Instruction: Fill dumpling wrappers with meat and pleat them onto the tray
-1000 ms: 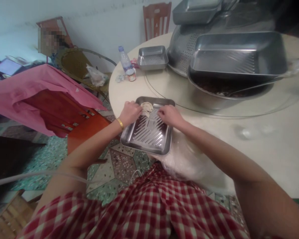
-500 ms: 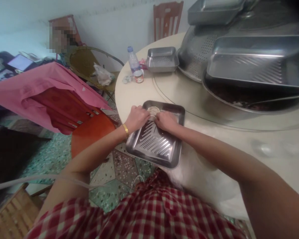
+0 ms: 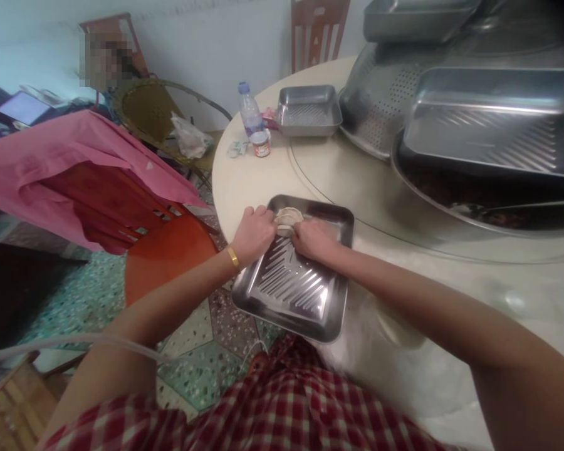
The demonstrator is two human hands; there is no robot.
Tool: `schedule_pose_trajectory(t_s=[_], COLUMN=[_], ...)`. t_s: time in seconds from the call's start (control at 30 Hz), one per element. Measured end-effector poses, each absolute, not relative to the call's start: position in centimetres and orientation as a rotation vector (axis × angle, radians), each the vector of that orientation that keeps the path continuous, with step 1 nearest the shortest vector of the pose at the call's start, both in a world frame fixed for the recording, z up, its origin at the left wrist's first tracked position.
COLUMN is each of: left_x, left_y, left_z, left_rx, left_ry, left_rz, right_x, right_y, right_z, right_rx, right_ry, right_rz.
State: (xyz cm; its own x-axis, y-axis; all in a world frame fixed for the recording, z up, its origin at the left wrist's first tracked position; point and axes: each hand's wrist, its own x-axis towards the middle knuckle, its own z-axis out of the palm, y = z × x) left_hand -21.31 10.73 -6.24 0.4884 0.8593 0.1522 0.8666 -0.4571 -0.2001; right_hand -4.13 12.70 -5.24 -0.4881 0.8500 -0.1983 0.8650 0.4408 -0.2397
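A pale dumpling (image 3: 289,219) with a wavy edge is held between my two hands, over the far end of a metal tray. My left hand (image 3: 255,233), with a gold band at the wrist, is closed on its left side. On its right side, my right hand (image 3: 314,239) pinches it with curled fingers. The fingertips of both hands are partly hidden. Below them the rectangular metal tray (image 3: 289,322), its floor ribbed, lies tilted at the table's edge.
On the round table (image 3: 235,181) stand a plastic bottle (image 3: 250,113), a small jar (image 3: 260,145) and a smaller metal tray (image 3: 309,111). To the right, a large tray (image 3: 484,125) rests over a bowl (image 3: 432,200) with dark contents. An orange chair (image 3: 164,263) stands left; a person sits beyond.
The view has shifted slightly. The dumpling has tipped, so its wavy edge now stands up at the far side. Both hands keep hold of it, a little nearer to me.
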Motion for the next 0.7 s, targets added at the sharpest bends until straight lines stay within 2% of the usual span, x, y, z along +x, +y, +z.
schedule_pose_trajectory(t_s=[0.37,0.7], left_x=[-21.4,-21.0], left_y=[10.8,10.2], left_z=[-5.8,-4.5], left_rx=[-2.484,-2.450], left_ry=[-1.427,-1.418], left_rz=[-0.011,0.187], right_x=[-3.8,-2.4], right_y=[13.0,13.1], right_z=[-5.2,-4.1], right_rx=[1.512,1.469], right_ry=[2.611,2.641], right_rz=[-0.528,-0.516])
